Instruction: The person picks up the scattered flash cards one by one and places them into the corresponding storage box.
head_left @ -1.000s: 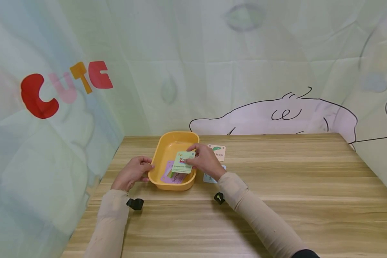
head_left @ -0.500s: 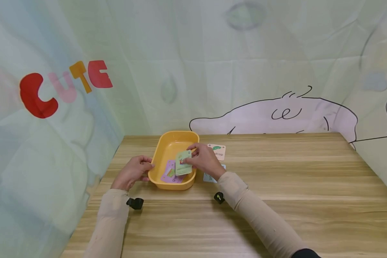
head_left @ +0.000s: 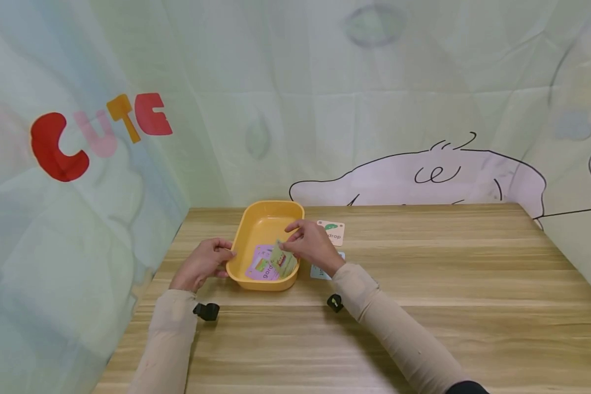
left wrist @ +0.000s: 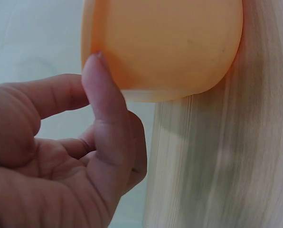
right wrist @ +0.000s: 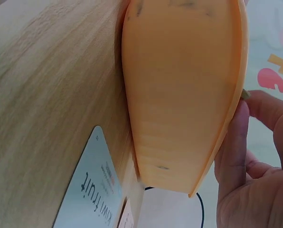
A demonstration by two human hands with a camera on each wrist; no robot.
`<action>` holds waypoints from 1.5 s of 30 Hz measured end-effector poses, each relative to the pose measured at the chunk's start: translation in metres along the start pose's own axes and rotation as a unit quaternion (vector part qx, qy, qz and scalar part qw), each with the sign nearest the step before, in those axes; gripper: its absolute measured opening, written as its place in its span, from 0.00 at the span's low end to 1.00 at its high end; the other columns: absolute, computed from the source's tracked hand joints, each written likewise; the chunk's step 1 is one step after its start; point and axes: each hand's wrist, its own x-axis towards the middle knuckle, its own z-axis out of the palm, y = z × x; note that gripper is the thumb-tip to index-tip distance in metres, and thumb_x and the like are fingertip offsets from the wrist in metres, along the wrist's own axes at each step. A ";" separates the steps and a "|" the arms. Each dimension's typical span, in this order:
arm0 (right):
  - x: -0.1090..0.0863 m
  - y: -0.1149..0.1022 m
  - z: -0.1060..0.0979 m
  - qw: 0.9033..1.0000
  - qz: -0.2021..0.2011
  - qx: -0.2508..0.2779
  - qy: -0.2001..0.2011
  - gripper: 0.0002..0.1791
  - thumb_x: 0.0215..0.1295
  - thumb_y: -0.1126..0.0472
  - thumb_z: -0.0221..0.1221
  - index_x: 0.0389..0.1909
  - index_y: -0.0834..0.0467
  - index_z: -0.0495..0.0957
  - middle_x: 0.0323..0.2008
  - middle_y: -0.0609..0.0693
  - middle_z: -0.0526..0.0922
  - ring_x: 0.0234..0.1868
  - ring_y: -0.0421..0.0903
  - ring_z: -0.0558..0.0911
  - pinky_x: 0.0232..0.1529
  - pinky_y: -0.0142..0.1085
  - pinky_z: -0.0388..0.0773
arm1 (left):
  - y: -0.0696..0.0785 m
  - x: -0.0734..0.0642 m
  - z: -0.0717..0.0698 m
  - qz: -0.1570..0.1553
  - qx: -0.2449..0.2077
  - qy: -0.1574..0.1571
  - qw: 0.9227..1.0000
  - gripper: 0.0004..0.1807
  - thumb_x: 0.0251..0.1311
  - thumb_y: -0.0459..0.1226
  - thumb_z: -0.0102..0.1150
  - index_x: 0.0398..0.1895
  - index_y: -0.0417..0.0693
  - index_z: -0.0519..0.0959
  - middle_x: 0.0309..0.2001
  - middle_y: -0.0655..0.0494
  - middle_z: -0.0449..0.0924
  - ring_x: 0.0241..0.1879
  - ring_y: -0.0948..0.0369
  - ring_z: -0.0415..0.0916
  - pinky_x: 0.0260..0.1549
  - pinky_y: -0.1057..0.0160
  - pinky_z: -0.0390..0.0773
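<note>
A yellow plastic tray (head_left: 266,285) stands on the table, its left rim pinched by my left hand (head_left: 204,262). In the left wrist view the thumb (left wrist: 103,95) lies on the inside of the wall and the index finger outside. Over the right rim, my right hand (head_left: 310,243) pinches the top corner of a light green picture card (head_left: 287,265), which slants down into the tray. A purple card (head_left: 255,269) lettered "garde..." lies on the tray floor, partly covered by the green one. Only a green corner (right wrist: 245,94) shows at the fingertips in the right wrist view.
Right of the tray lie a pale pink card (head_left: 337,235) ending in "drop" and a light blue card (right wrist: 91,194) reading "kiwifruit", both partly hidden by my right hand in the head view. Black wrist devices (head_left: 208,311) sit near each cuff. A printed curtain (head_left: 246,120) backs the table.
The green card has turned from facing up above the tray to hanging lower, tilted, inside its right end. More of the purple card shows. My left hand and the tray stay put.
</note>
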 end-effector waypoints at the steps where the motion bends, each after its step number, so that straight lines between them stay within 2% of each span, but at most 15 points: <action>1: 0.000 0.000 0.000 1.000 -0.004 0.000 0.002 0.25 0.59 0.58 0.73 0.55 0.62 0.79 0.35 0.49 0.85 0.28 0.45 0.83 0.31 0.34 0.83 | 0.000 0.000 0.000 0.000 0.000 0.000 1.000 0.19 0.73 0.35 0.54 0.60 0.33 0.69 0.48 0.43 0.76 0.36 0.57 0.80 0.31 0.57 0.87; 6: 0.000 -0.003 0.003 1.000 -0.017 -0.005 0.010 0.20 0.60 0.62 0.72 0.52 0.64 0.80 0.33 0.50 0.84 0.27 0.45 0.83 0.30 0.34 0.84 | -0.001 0.000 0.000 0.003 0.001 0.002 1.000 0.19 0.72 0.35 0.54 0.60 0.32 0.69 0.48 0.43 0.75 0.35 0.58 0.80 0.31 0.57 0.87; 20: -0.002 -0.007 0.006 0.998 -0.044 -0.028 0.018 0.15 0.61 0.65 0.71 0.47 0.65 0.82 0.30 0.51 0.82 0.26 0.45 0.82 0.28 0.32 0.84 | 0.000 0.000 0.000 0.002 0.007 0.003 1.000 0.19 0.73 0.35 0.54 0.61 0.32 0.69 0.50 0.42 0.75 0.38 0.57 0.80 0.32 0.58 0.87; 24: -0.003 -0.008 0.004 0.997 -0.058 -0.048 0.021 0.14 0.62 0.64 0.71 0.46 0.63 0.83 0.30 0.50 0.82 0.26 0.43 0.81 0.28 0.32 0.83 | 0.000 0.001 0.000 -0.002 0.006 0.003 1.000 0.19 0.73 0.35 0.54 0.61 0.32 0.69 0.50 0.42 0.75 0.38 0.57 0.80 0.31 0.59 0.87; 27: -0.004 -0.008 0.002 0.995 -0.064 -0.065 0.027 0.13 0.63 0.63 0.70 0.46 0.62 0.83 0.31 0.48 0.82 0.30 0.43 0.81 0.30 0.31 0.82 | 0.001 0.001 0.000 -0.006 0.006 0.004 1.000 0.19 0.73 0.35 0.54 0.60 0.33 0.69 0.50 0.42 0.75 0.38 0.57 0.80 0.32 0.60 0.87; 33: -0.006 -0.005 -0.003 0.996 -0.042 -0.065 0.036 0.13 0.64 0.61 0.69 0.47 0.60 0.83 0.34 0.47 0.82 0.36 0.45 0.81 0.32 0.32 0.82 | 0.000 0.001 0.000 -0.007 0.005 0.004 1.000 0.19 0.72 0.35 0.54 0.60 0.33 0.69 0.49 0.42 0.75 0.38 0.56 0.80 0.32 0.59 0.87; 45: -0.009 0.000 -0.014 0.998 -0.014 -0.055 0.035 0.16 0.64 0.58 0.69 0.50 0.59 0.82 0.36 0.48 0.82 0.39 0.47 0.80 0.34 0.33 0.80 | -0.002 0.004 0.000 -0.002 0.002 0.000 1.000 0.19 0.72 0.35 0.55 0.60 0.33 0.69 0.49 0.43 0.76 0.38 0.57 0.80 0.31 0.60 0.86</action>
